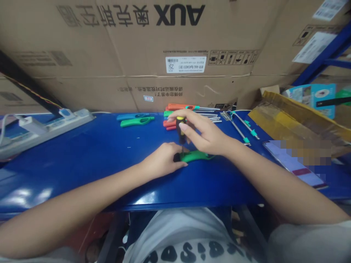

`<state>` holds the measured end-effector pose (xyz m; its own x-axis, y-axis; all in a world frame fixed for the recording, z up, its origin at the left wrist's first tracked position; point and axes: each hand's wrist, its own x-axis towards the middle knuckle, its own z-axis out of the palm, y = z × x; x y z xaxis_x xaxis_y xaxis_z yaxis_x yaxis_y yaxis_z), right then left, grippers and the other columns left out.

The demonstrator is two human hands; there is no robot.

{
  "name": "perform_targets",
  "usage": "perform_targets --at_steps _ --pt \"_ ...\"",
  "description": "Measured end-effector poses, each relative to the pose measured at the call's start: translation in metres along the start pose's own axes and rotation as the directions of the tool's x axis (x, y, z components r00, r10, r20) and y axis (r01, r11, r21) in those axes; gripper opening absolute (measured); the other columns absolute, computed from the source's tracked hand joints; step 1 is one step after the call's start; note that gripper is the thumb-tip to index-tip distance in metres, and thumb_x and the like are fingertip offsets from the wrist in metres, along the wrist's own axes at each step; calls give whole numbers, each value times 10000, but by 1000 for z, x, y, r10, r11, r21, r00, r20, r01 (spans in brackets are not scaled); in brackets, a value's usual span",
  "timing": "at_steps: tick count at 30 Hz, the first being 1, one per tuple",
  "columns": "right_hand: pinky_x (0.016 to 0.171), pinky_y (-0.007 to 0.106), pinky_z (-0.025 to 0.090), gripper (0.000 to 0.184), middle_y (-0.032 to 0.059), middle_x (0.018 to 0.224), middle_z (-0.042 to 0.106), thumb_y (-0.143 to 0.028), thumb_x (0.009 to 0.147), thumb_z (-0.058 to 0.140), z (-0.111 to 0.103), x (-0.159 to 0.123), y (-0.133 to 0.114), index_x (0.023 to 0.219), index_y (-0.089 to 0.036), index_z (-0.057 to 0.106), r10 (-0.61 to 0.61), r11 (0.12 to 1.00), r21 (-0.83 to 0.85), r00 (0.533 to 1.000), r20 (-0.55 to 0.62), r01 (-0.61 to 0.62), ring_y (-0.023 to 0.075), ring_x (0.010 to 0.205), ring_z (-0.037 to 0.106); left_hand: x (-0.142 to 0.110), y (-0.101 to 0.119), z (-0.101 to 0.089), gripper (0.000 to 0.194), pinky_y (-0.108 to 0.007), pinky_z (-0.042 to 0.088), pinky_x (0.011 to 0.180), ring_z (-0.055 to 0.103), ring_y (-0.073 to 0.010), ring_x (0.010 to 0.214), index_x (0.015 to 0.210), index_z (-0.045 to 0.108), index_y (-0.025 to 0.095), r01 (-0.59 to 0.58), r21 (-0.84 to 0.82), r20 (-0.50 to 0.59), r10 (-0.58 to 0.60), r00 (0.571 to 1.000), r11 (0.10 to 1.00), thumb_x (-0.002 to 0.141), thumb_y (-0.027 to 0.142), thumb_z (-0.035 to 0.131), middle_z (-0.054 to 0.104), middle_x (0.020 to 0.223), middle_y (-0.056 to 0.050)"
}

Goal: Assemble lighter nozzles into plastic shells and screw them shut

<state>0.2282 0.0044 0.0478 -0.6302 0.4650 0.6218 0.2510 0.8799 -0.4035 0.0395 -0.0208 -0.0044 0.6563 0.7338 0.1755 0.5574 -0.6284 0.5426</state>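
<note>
My right hand (201, 131) is closed around a black and yellow screwdriver (181, 126), held upright with its shaft pointing down. The screwdriver's tip meets a green lighter handle (196, 156) lying on the blue table. My left hand (163, 160) grips the left end of that handle, where a black part shows between thumb and fingers. The exact contact at the tip is too small to make out. Just behind my right hand lies a pile of long-nosed lighters, among them an orange lighter (178, 106) and a red one (169, 124), partly hidden by the hand.
Green casing (137, 121) and blue casing (131, 116) pieces lie left of the pile. Metal tubes with teal clips (238, 128) are to the right, near a phone (296, 164) and a yellow-taped package (298, 120). A power strip (46, 131) sits left; a large cardboard box (137, 47) stands behind.
</note>
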Motion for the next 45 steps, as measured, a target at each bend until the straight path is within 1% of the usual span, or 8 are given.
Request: perform_targets --at_steps 7,12,17,23,29,36,41,45 --pt "810 288 573 297 49 1045 743 -369 935 669 0 -13 6 1188 -220 623 -238 949 -262 942 -237 174 187 945 711 -1 -10 4 319 -402 551 948 702 -252 1027 1127 718 188 -88 -71 -40 86 996 994 821 255 773 756 1119 -80" --pt "858 330 596 411 85 1231 683 -290 1064 360 1 -15 5 1464 -239 436 49 999 19 996 -77 -48 180 1053 688 -7 -12 12 370 -401 539 955 669 -238 1048 1252 649 185 -139 -72 -60 135 989 988 888 241 686 735 1122 -82" --pt "833 337 602 434 91 1119 744 -489 896 689 -1 -18 6 1228 -214 651 -39 972 -233 969 -244 -19 230 953 726 -8 -14 16 397 -401 523 1016 659 -237 1143 1291 621 191 -164 -117 -96 153 984 980 898 234 666 708 1227 -90" --pt "723 306 601 364 55 1081 748 -300 1062 384 -9 -17 -4 1344 -226 602 55 995 -73 981 -187 -70 152 788 718 -7 -14 16 407 -371 536 989 674 -223 1117 1303 615 190 -165 -128 -87 154 984 978 900 224 658 714 1222 -86" --pt "664 308 569 160 20 774 709 -333 926 664 -7 -18 -4 1040 -246 735 -180 927 -372 927 -328 48 170 659 646 -7 -16 18 410 -371 550 966 692 -227 1076 1291 626 187 -162 -113 -113 149 982 980 888 238 680 726 1196 -90" --pt "831 358 601 371 95 1305 641 -259 1030 427 2 -18 -3 1387 -250 526 40 996 -70 989 -144 -50 205 1025 684 -6 -15 16 372 -376 555 959 701 -228 1057 1226 653 201 -142 -154 -101 127 987 978 857 203 699 736 1178 -70" --pt "745 339 614 365 66 1085 708 -435 884 718 3 -20 2 1196 -261 643 -50 976 -219 962 -268 -10 202 853 695 -6 -17 17 383 -394 544 988 689 -246 1114 1243 640 185 -168 -145 -108 153 982 975 863 204 690 722 1224 -94" --pt "839 366 615 364 104 1249 643 -376 1009 524 5 -18 -3 1349 -257 576 -13 987 -161 977 -211 -22 229 1070 669 -6 -17 18 387 -362 550 945 695 -225 1046 1263 630 178 -169 -126 -101 157 982 977 882 220 680 730 1156 -82"
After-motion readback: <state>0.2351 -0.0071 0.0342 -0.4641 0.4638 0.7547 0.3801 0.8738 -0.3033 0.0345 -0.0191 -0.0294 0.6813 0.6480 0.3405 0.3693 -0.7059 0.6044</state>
